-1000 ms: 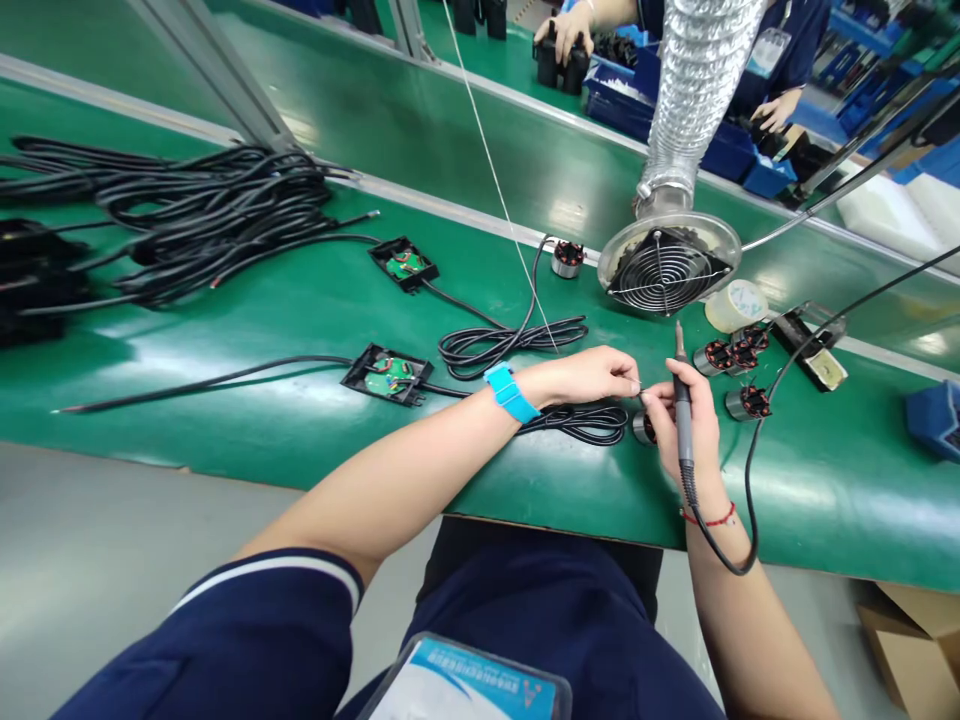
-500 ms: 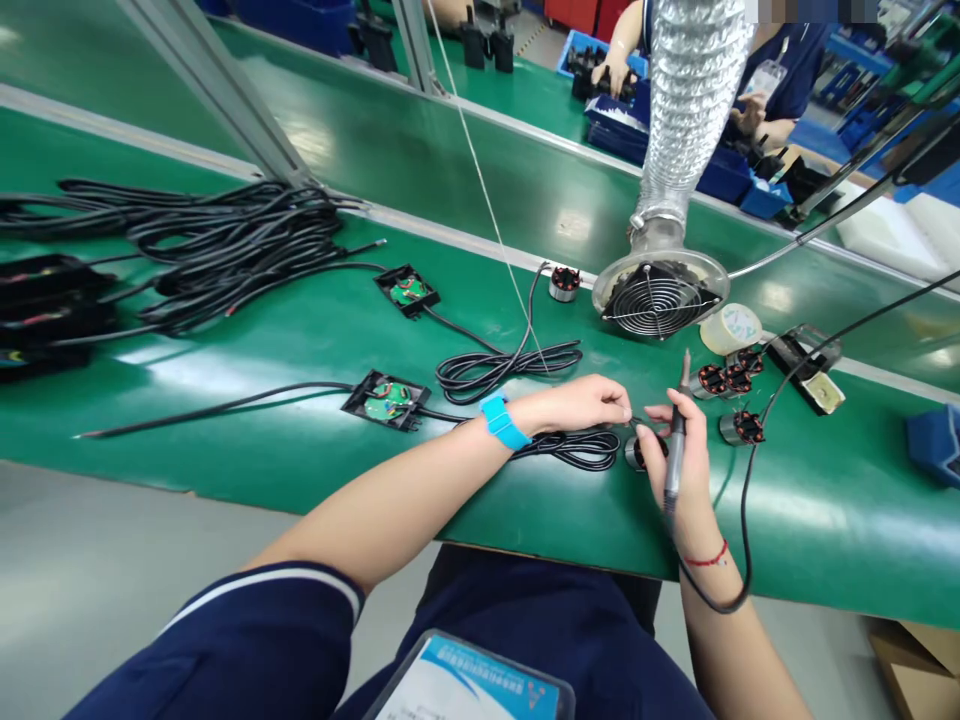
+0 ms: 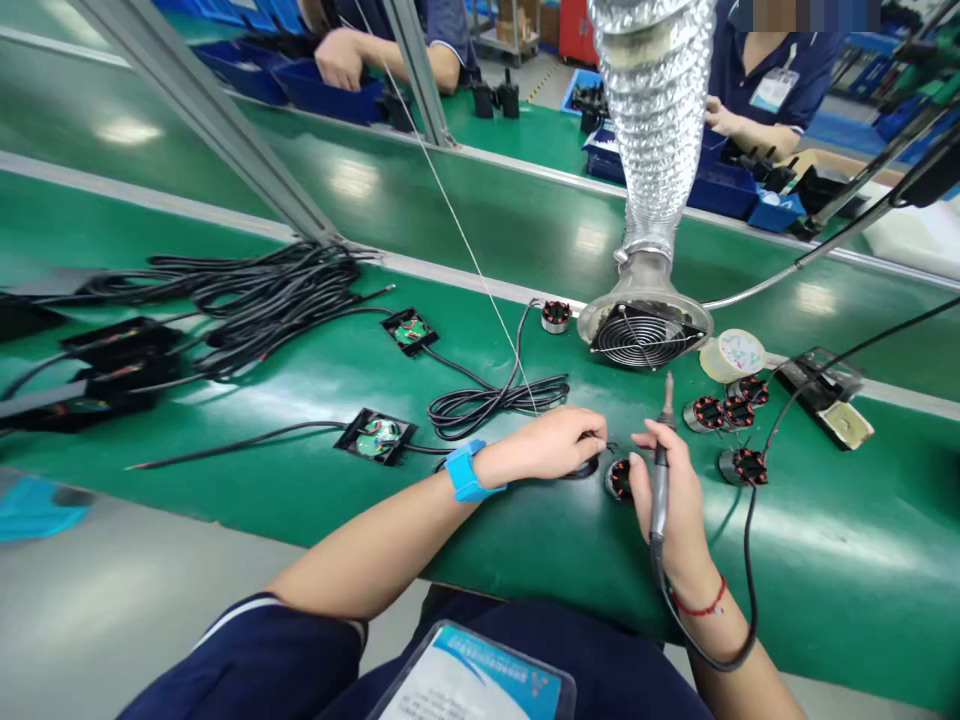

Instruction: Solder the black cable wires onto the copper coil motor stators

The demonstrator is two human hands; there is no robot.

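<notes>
My right hand [image 3: 679, 500] grips a soldering iron [image 3: 660, 485] like a pen, its tip pointing away from me. My left hand [image 3: 551, 442] is pinched on the end of a black cable [image 3: 583, 468]; thin wire ends stick out past the fingertips. Most of that cable's coil is hidden under the hand. Between my hands a motor stator [image 3: 619, 481] with copper windings sits on the green bench, partly covered by my right thumb. The cable leads left to a black open case with a green circuit board [image 3: 377, 436].
A fume extractor hood [image 3: 646, 335] hangs ahead. Several stators [image 3: 705, 413], a round tub [image 3: 731, 356] and a soldering iron stand [image 3: 844, 425] are at right. A second coiled cable [image 3: 487, 405] and a cable pile [image 3: 285, 300] lie left. Co-workers' hands [image 3: 341, 60] show beyond the partition.
My left hand has drawn the cable end a little left, away from my right fingers, and now covers more of the coil. The soldering iron stays in my right hand. The view has shifted.
</notes>
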